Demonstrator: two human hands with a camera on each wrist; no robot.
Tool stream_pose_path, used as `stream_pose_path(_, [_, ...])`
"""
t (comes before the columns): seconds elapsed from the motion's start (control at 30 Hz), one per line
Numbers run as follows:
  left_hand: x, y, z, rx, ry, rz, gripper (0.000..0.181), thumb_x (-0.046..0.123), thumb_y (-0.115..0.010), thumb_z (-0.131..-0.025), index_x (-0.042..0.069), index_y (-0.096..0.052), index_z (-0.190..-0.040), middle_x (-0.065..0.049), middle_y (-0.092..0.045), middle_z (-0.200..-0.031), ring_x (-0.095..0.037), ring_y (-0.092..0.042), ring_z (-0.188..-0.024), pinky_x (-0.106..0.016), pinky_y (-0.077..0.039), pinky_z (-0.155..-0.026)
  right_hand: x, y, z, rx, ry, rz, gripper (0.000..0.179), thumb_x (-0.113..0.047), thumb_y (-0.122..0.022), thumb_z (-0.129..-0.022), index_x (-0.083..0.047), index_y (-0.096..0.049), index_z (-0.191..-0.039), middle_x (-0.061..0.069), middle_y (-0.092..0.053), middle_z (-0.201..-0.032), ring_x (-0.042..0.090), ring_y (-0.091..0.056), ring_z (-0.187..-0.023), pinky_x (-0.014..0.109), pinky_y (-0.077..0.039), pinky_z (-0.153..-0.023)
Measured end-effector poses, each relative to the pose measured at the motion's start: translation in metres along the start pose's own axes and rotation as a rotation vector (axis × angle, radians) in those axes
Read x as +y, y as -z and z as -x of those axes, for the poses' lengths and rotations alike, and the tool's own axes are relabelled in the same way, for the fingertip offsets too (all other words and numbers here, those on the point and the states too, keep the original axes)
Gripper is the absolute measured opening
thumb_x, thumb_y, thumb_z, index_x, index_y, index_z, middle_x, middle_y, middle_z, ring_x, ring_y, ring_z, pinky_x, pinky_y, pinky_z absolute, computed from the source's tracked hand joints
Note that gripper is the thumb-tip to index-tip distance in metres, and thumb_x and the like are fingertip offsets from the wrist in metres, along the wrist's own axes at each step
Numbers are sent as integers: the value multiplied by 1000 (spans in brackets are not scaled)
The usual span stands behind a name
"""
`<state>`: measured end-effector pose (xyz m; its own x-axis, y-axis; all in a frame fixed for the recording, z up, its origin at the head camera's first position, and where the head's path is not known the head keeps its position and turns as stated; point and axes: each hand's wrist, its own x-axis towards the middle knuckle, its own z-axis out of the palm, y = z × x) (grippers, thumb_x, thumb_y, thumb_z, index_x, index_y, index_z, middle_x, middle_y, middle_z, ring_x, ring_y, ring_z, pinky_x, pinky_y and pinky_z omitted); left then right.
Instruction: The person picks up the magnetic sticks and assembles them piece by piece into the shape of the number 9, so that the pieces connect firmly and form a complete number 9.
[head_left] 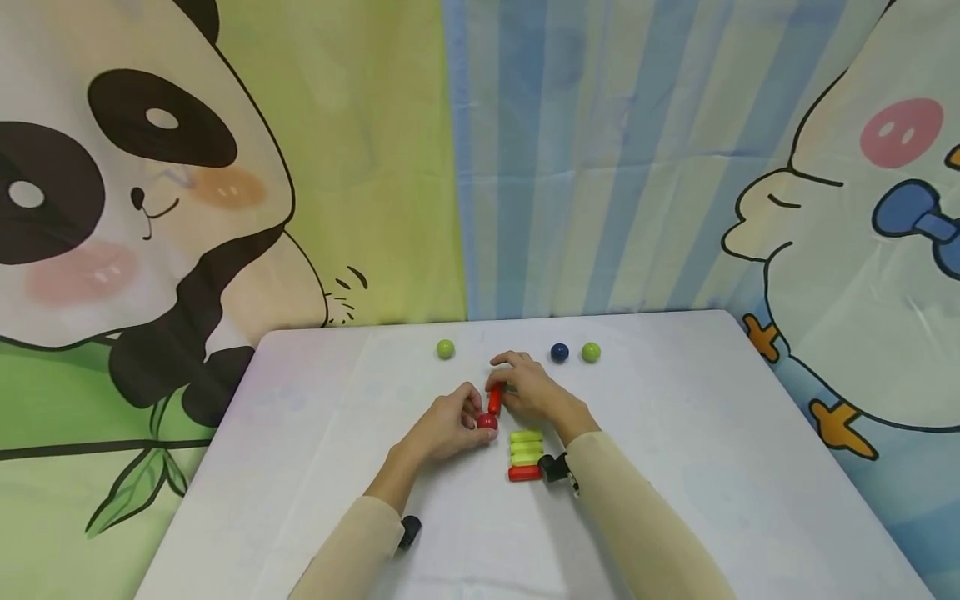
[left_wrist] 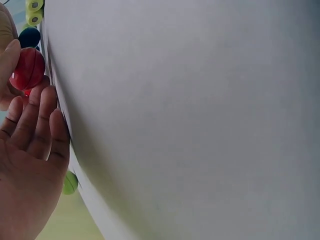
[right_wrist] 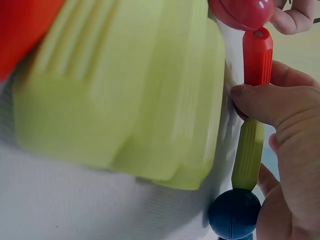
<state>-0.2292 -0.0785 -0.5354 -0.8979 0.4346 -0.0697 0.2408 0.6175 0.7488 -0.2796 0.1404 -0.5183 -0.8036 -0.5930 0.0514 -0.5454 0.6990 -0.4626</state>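
Observation:
My left hand [head_left: 446, 427] pinches a red ball [head_left: 487, 422], which touches the end of a red rod [head_left: 494, 399]. This ball [left_wrist: 29, 69] sits by the thumb in the left wrist view. My right hand [head_left: 531, 392] grips the red rod [right_wrist: 258, 57] between thumb and fingers. Below the thumb, in the right wrist view, a yellow-green rod [right_wrist: 248, 155] meets a blue ball [right_wrist: 235, 214]. My fingers hide where the two rods come together. Close to the right wrist lie several yellow-green rods [head_left: 527, 447] side by side, with another red rod [head_left: 524, 473] nearest me.
Toward the back of the white table [head_left: 337, 467] sit a green ball [head_left: 446, 349] on the left, and a dark blue ball [head_left: 559, 352] beside another green ball [head_left: 591, 352] on the right. A printed curtain [head_left: 375, 167] hangs behind the table.

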Motion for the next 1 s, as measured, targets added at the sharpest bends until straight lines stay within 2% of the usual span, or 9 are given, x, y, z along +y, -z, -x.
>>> stream_pose_path(0.23, [1,-2,-1,-4,-15,12,46,38,-85,-85,20,-53,-111,6,-64,-96,-11,-60,-84,-30,-51,-78,0,-3,0,0,-5,4,25,-5,-68,-96,-25,-75,-109,6,-51,-147,32,-44,-138,52,-34,-116])
stream_pose_path(0.33, [1,-3,-2,-5,-13,10,45,38,-85,-85,20,-54,-112,6,-64,-97,-11,-60,-84,-29,-51,-78,-1,0,2,6,-15,5,26,-7,-69,-96,-24,-75,-114,6,-51,-147,32,-43,-138,52,-35,-117])
stream_pose_path(0.5, [-1,-3,-3,-14,4,-3,45,40,-84,-86,20,-56,-116,7,-66,-99,-10,-60,-85,-28,-51,-79,-2,7,11,70,-94,-1,32,-13,-72,-95,-24,-71,-126,5,-53,-146,35,-41,-138,60,-32,-115])
stream_pose_path(0.63, [2,-5,-5,-11,15,-1,44,37,-84,-86,19,-57,-116,7,-66,-98,-12,-59,-84,-31,-51,-78,6,12,29,122,-178,12,39,-19,-72,-96,-24,-66,-134,7,-53,-145,37,-42,-134,62,-34,-110])
stream_pose_path(0.77, [5,-7,-5,-24,34,9,46,37,-83,-87,19,-56,-119,6,-66,-100,-12,-59,-86,-32,-50,-80,20,15,46,190,-238,-28,46,-17,-74,-93,-16,-63,-138,12,-54,-139,37,-47,-129,57,-40,-109])
stream_pose_path(0.87, [4,-7,-7,-32,43,17,47,37,-83,-87,20,-55,-121,6,-66,-103,-13,-59,-90,-32,-51,-82,31,14,57,227,-271,-97,49,-14,-75,-92,-11,-61,-139,13,-56,-135,32,-56,-117,51,-48,-102])
stream_pose_path(1.0, [0,-9,-9,-33,49,52,48,34,-85,-86,19,-55,-121,5,-65,-104,-14,-58,-93,-33,-50,-84,41,8,65,188,-319,-168,50,-17,-73,-95,-13,-58,-141,10,-59,-131,22,-58,-102,41,-51,-91])
